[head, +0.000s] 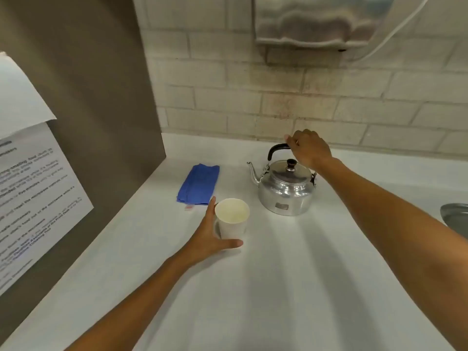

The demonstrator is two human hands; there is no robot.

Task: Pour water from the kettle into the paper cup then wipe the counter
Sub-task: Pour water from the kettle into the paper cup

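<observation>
From the head camera, the paper cup stands upright and looks empty on the white counter, toward the counter's left side and well in from the near edge. The left hand cups it loosely, fingers behind the wall and thumb curved round the base in front, half open rather than squeezing; this looks like bracing, so the light cup does not tip or slide under the stream. The kettle sits near the back edge, just right of the cup but apart from it, its spout turned left toward the cup, which should keep the pouring arc short. The right hand is closed over the raised black handle, knuckles up, wrist bent down, forearm reaching in from the right edge. The kettle's base appears to rest on the counter, so the lift seems not yet begun. The folded blue cloth lies flat behind the cup toward the back left corner, within easy reach for wiping.
</observation>
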